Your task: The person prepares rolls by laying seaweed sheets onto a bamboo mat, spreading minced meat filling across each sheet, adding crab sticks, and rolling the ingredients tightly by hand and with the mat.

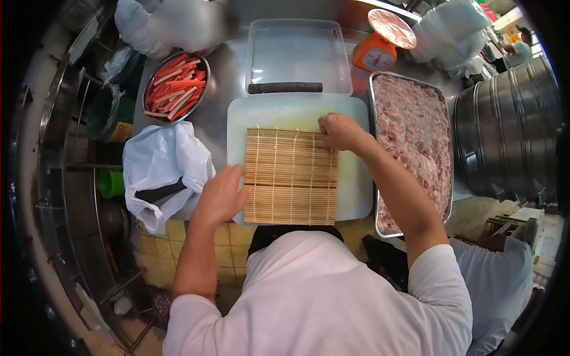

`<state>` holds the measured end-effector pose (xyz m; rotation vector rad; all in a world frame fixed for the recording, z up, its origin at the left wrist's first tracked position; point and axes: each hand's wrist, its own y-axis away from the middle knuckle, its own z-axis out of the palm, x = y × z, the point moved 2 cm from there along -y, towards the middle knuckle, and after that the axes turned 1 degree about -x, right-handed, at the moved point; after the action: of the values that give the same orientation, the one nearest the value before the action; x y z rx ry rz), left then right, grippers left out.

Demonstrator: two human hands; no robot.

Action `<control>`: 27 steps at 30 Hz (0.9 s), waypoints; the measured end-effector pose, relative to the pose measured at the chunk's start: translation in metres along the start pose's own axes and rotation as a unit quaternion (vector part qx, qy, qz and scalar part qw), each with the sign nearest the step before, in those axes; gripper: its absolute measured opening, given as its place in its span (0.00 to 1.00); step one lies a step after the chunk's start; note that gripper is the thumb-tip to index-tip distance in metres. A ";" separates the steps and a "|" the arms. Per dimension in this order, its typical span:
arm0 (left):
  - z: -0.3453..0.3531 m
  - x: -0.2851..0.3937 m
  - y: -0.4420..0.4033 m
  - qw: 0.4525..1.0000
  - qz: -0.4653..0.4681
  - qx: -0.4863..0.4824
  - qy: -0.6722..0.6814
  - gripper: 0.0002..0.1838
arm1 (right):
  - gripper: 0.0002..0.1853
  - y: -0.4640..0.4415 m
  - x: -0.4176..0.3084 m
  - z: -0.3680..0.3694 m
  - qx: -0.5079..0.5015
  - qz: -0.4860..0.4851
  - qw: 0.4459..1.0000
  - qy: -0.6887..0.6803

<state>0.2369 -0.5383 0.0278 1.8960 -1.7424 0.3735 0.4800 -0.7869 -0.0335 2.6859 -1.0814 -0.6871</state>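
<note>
A bamboo rolling mat [291,172] lies flat on a white cutting board [355,178] in front of me. My right hand [341,132] is closed on the mat's far right corner. At the mat's left edge is my left hand [222,193], with its thumb and fingers apart and holding nothing. Beyond the board, a dark seaweed-wrapped roll [285,88] rests along the near edge of a clear plastic container or lid [297,50]. To the left, a white plastic bag [169,148] has a dark sheet showing at its opening.
A metal bowl of red and white crab sticks [177,89] stands back left. A metal tray [449,160] of minced meat [412,130] lies right. Behind it are an orange scale [376,54] and plastic bags [454,29]. Stacked steamers [510,130] and another person [493,279] are further right.
</note>
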 end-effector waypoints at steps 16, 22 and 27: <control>0.095 0.009 0.052 0.950 -0.207 0.167 0.165 0.11 | 0.11 -0.022 0.027 -0.001 0.089 0.028 0.996 -0.003; 0.089 0.005 0.056 0.970 -0.139 0.152 0.131 0.12 | 0.19 -0.009 0.001 -0.008 0.129 0.077 0.984 0.098; 0.043 -0.024 0.122 0.890 -0.134 0.331 0.284 0.16 | 0.13 0.005 -0.103 -0.004 0.183 -0.138 0.972 -0.058</control>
<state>0.1075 -0.5450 0.0031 2.1182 -0.9977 1.3946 0.4140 -0.7192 0.0081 3.1923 -0.9467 -0.7624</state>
